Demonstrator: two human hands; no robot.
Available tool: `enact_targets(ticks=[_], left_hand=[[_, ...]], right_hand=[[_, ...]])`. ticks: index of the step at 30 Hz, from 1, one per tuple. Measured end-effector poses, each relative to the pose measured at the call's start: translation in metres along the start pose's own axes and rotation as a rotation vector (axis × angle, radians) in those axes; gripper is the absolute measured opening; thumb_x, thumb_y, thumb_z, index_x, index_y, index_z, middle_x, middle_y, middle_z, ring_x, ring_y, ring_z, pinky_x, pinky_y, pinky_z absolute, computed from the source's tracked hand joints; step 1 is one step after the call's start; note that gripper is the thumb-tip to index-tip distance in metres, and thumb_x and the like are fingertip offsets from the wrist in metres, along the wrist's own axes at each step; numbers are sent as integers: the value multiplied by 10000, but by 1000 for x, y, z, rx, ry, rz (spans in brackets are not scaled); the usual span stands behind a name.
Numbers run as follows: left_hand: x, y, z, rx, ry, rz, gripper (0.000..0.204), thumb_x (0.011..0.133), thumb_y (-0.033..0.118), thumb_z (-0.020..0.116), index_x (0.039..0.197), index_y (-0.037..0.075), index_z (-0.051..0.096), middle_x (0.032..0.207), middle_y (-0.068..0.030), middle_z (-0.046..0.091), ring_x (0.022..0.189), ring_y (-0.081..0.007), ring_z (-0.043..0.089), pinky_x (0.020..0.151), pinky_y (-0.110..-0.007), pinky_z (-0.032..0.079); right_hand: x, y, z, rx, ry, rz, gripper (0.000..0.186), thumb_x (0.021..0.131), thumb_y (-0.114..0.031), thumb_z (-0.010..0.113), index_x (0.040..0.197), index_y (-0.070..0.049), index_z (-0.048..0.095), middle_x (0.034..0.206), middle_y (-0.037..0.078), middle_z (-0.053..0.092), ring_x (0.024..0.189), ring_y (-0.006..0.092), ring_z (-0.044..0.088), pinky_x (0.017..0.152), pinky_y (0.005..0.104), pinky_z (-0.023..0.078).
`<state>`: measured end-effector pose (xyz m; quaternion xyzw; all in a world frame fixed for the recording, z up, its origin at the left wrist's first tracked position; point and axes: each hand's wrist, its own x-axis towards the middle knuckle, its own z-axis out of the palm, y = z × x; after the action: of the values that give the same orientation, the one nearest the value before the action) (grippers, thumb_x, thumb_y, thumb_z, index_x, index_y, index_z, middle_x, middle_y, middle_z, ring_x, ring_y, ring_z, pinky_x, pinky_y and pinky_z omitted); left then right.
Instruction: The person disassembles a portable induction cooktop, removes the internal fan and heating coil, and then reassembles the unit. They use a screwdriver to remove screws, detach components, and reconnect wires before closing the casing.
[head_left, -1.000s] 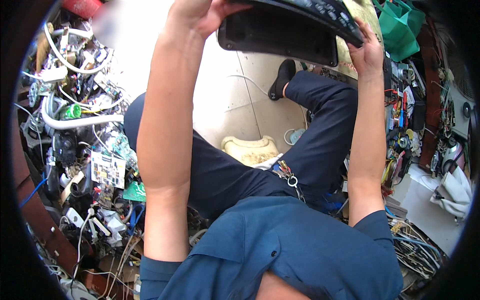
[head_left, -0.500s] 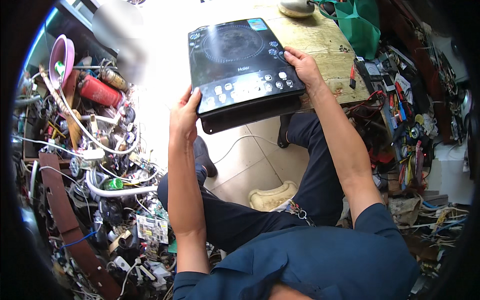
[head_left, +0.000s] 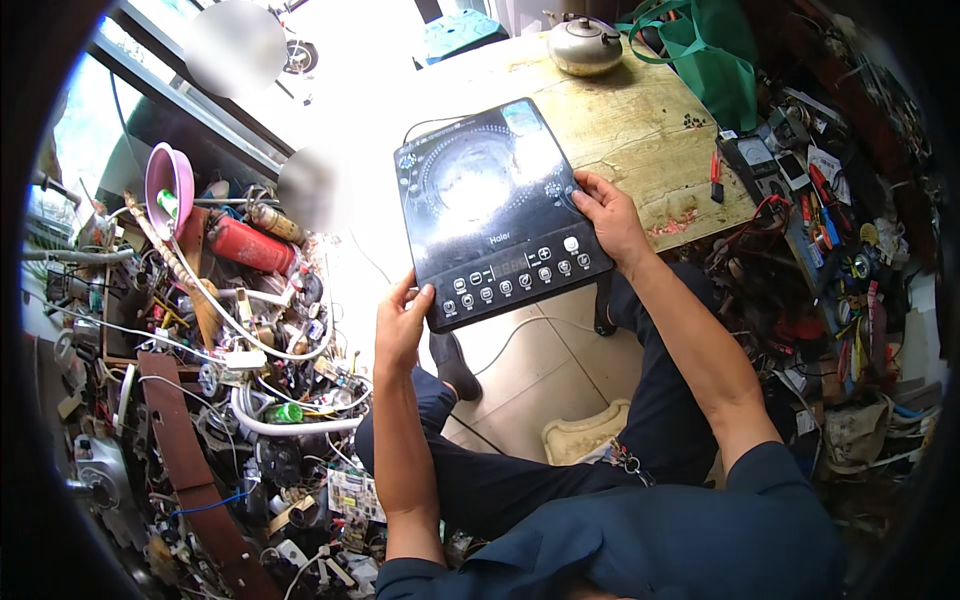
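Observation:
A black induction cooker [head_left: 500, 225] with a glossy top and a row of white button symbols is between my hands, its near edge sticking out past the wooden table [head_left: 650, 130]. My left hand [head_left: 403, 325] grips its near left corner, thumb on top. On the right edge, my right hand [head_left: 608, 215] has its thumb on the top and fingers curled round the side. A bright glare covers the cooking ring. The cooker's underside is hidden, and I cannot tell how much of it rests on the table. A cord loops at its far left corner.
A metal kettle [head_left: 585, 47] and a green bag [head_left: 695, 60] are at the table's far side. A red-handled tool [head_left: 716, 177] lies near its right edge. Left, a red cylinder [head_left: 250, 246] and a pink basin [head_left: 166, 190] stand among piled parts and cables. Tools crowd the right.
The cooker has tilted down flatter, so its dark front side no longer shows. Both hands keep their grip. My view has shifted, showing more of the table's far end and the kettle.

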<state>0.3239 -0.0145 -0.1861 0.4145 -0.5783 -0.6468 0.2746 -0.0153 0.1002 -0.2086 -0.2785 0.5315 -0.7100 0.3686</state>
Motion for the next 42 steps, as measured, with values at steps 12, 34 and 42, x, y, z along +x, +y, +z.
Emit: enact_targets(ticks=[12,34,42], left_hand=[[2,4,-2,-9,-44,23,516,997,53,655,1471,-83,503,1134,-114,728,962,-123,664,906,-269,516],[-4,-1,-12,76,-12,-1,543,949,68,732,1438,-78,547,1050,-95,724,897,-115,660,842,-260,540],[5,-6,-13,53,25,-16,496,1006,218,699,1392,-74,593,997,-100,740,843,-115,664,771,-270,546]], right_hand=[[2,6,0,-29,79,-23,405,1009,-16,596,1398,75,532,1298,167,680,1146,182,655,999,275,509],[-7,10,-10,-16,0,-58,334,1037,-5,562,1367,45,557,1294,145,678,1133,165,664,983,270,534],[-5,13,-16,-59,53,-37,456,1022,-78,622,1433,83,510,1314,163,667,1131,188,668,988,274,524]])
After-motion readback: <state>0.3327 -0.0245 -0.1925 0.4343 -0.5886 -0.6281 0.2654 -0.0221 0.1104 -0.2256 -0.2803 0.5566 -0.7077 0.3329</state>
